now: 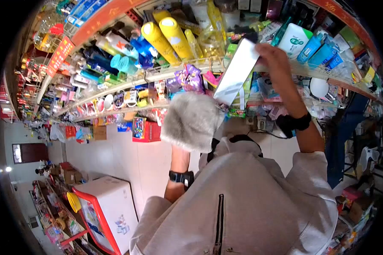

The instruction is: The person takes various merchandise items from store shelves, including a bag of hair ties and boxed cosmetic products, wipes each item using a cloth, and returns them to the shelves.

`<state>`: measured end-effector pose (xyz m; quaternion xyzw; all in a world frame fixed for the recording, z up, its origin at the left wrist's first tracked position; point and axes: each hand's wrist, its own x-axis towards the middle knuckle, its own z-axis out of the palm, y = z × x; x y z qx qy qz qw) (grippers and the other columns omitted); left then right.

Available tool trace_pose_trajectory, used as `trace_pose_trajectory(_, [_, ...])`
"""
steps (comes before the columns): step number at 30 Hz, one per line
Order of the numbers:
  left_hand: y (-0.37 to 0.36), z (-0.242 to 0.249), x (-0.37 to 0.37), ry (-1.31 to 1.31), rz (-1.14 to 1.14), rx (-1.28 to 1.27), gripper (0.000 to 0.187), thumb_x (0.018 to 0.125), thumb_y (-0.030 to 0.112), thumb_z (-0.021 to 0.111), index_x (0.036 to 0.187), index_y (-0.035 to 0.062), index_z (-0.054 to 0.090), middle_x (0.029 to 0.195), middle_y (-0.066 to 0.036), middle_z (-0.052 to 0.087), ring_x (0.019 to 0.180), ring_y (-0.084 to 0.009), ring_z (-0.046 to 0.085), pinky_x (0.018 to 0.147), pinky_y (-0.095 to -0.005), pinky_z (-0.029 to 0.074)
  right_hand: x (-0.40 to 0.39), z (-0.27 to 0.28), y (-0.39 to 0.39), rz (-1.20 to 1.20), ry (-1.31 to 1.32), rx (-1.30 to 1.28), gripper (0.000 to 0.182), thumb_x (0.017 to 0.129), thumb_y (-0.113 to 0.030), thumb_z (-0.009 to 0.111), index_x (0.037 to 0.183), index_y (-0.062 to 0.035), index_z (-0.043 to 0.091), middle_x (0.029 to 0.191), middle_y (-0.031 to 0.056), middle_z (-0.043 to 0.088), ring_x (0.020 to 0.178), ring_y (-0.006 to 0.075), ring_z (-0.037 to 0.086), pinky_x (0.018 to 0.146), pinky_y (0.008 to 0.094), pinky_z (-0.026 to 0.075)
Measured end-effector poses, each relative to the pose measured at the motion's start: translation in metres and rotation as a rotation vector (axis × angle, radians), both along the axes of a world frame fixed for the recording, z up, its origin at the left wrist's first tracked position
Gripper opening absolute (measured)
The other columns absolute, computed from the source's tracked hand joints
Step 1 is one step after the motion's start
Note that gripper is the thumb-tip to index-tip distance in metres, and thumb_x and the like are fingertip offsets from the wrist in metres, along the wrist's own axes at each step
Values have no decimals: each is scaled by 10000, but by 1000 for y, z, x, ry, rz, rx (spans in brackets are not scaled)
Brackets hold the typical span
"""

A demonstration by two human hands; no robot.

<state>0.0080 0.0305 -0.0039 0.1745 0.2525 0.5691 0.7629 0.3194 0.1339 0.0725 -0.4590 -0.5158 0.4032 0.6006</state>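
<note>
A long white flat box or panel slants in front of the shelf, its upper end held by my right hand, fingers closed on its edge. My left hand is hidden behind or inside a grey fluffy cloth; only the wrist below it shows. The cloth's right side lies close to the lower end of the white panel. Yellow bottles stand on the shelf to the upper left of the panel, and a white-and-green pack is right of my right hand.
A crowded shelf edge curves across the front, with a purple bag hanging there. Below it sits a red box of small items. A white chest freezer stands at lower left. Blue cloth hangs at right.
</note>
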Motion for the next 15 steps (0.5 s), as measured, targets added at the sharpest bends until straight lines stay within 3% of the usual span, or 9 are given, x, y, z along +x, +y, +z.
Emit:
trace_pose_trajectory(1, [7,4,8,-59,-33,29,647,1023,504,317,1451,21,364,1415,-163,460,1315,-285,450,1089,-407,386,-16,-1,-8,65,22,-149,269,925,-227,652,987,32,691,875,61,699,789,122,649,701,259,520])
trace_pose_trajectory(3, [17,6,19,-229,-104,81,669,1021,528,308,1453,19,360,1418,-165,457,1317,-287,448,1087,-409,387,-48,-11,-19,158,15,-173,320,928,-268,647,988,44,685,846,65,697,750,124,652,664,265,521])
trace_pose_trajectory(4, [23,6,24,-361,-157,94,698,1013,559,296,1451,20,364,1408,-166,468,1301,-287,464,1084,-414,390,-58,-20,-23,219,-27,-224,255,949,-178,611,1070,40,661,897,57,688,767,97,611,691,235,477])
trace_pose_trajectory(5, [23,7,30,-494,-207,107,727,1004,589,285,1449,21,368,1399,-167,479,1286,-288,481,1080,-419,394,-69,-30,-26,221,-20,-186,254,940,-179,636,1065,40,662,878,42,682,760,85,602,666,223,465])
trace_pose_trajectory(6, [17,38,50,155,-12,-26,715,1009,578,277,1439,16,380,1371,-166,507,1246,-279,520,1069,-415,406,-77,-34,-27,209,47,-218,257,936,-186,648,1059,39,665,881,35,680,769,80,597,671,222,461])
trace_pose_trajectory(7, [11,52,54,249,-23,-99,698,1018,560,266,1426,6,388,1359,-159,518,1221,-276,538,1063,-405,411,-84,-36,-28,200,114,-251,261,931,-193,661,1054,37,668,883,28,677,778,75,592,677,222,456])
trace_pose_trajectory(11, [5,41,57,339,6,-69,660,1030,528,258,1418,12,395,1347,-155,526,1217,-271,539,1053,-401,418,-93,-32,-33,258,162,-372,293,915,-173,687,1113,39,646,966,46,682,847,85,613,742,220,476])
trace_pose_trajectory(13, [7,35,59,314,34,-79,644,1035,513,252,1418,16,396,1347,-154,527,1216,-270,539,1050,-402,418,-91,-34,-34,377,117,-233,383,884,-131,721,1205,35,594,1058,75,674,918,105,628,821,228,485])
trace_pose_trajectory(15, [8,31,62,271,144,-79,592,1033,475,310,1344,2,484,1249,-138,587,1134,-226,571,1000,-364,433,-95,-42,-37,389,71,-197,495,846,-97,756,1273,29,540,1114,98,664,974,126,635,869,254,491])
